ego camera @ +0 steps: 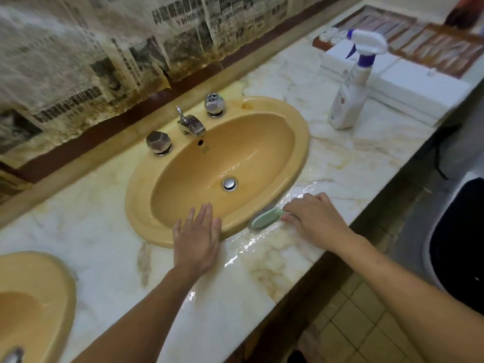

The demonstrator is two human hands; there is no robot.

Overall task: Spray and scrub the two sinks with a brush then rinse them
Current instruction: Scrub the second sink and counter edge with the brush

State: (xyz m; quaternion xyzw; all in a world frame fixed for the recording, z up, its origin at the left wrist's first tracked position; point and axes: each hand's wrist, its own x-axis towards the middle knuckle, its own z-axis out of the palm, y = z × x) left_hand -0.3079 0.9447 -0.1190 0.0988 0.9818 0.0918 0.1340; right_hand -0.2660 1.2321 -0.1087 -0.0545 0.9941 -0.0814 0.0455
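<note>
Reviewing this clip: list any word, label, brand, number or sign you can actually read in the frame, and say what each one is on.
None can be read.
Newspaper sheets on the wall: dense printed headlines and columns, too blurred to quote.
Spray bottle: a small round mark and a label on the body, too small and blurred.
Sink: a tiny dark mark under the overflow hole, unreadable.
White boxes behind the bottle: no legible print.

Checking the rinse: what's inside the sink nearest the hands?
Inside the sink: a wet sheen, a shut chrome drain plug, an overflow hole. The left hand covers part of its front rim.
</note>
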